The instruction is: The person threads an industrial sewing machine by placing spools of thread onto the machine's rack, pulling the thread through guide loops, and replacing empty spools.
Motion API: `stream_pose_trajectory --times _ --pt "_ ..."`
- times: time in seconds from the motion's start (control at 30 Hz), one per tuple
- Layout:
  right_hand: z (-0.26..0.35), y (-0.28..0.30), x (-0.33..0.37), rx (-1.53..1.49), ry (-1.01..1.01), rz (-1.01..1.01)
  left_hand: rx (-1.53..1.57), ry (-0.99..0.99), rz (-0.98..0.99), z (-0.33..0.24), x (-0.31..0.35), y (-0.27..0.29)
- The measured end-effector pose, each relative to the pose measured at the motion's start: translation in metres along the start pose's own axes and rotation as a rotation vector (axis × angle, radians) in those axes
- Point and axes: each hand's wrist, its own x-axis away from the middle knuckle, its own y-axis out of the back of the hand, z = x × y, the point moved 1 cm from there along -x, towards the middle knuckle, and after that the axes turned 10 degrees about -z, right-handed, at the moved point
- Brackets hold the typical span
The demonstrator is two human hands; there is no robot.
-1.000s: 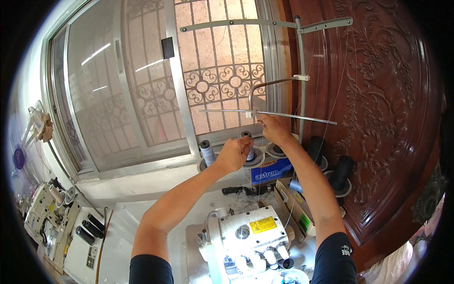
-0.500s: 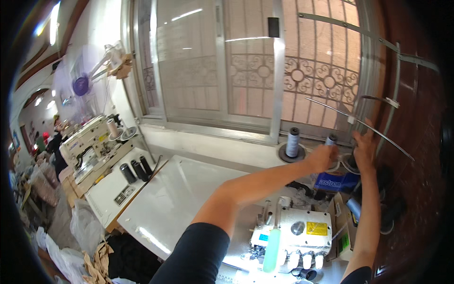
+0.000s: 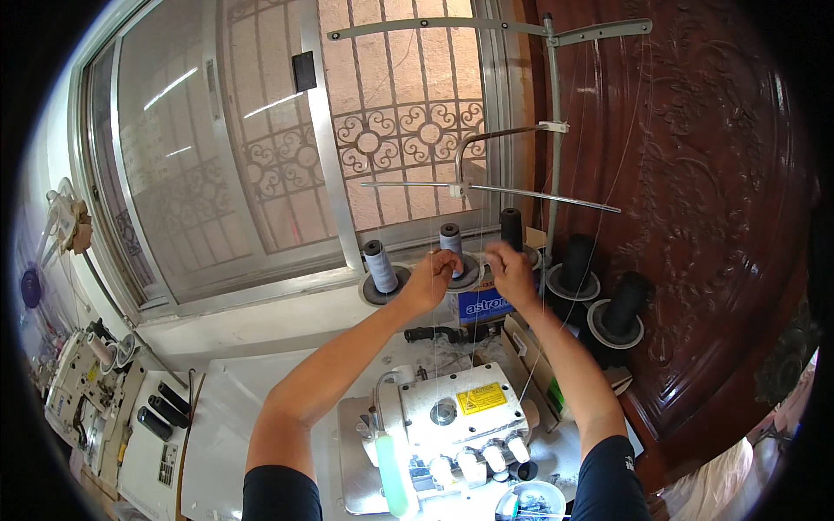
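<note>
My left hand [image 3: 432,280] is closed in a pinch in front of the middle light-blue thread cone [image 3: 449,235]; what its fingertips hold is too fine to make out. Just to its right, my right hand [image 3: 512,273] has its fingers bent together, in front of a black thread cone [image 3: 511,227]. A second light-blue cone [image 3: 380,266] stands upright on a round holder to the left. Thin threads run down from the thread stand's rod [image 3: 539,196] past my hands. Below my forearms is a white overlock sewing machine [image 3: 452,408], its lamp lit.
Two dark cones [image 3: 620,309] stand on holders at the right, before a carved brown wooden door [image 3: 695,226]. A blue box [image 3: 486,306] sits under the cones. The stand's upright pole [image 3: 553,139] rises behind. Another sewing machine [image 3: 78,391] is at far left.
The view has swung right. My right hand has come from beside the dark cone closer to my left hand. The left hand stays by the middle light-blue cone.
</note>
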Motion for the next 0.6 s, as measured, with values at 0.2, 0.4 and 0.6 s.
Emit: stream_pose_trajectory --times 0.2,0.4,0.6 --pt "-0.023 -0.012 0.026 -0.383 -0.425 0.108 0.687 0.307 0.079 -0.013 -0.004 -0.009" --pt "-0.018 -0.029 0.026 -0.464 -0.473 0.119 0.943 0.428 0.077 -0.014 -0.009 -0.007" --pt "-0.023 -0.005 0.009 0.110 -0.104 -0.083 0.814 0.399 -0.024 -0.013 -0.010 -0.001"
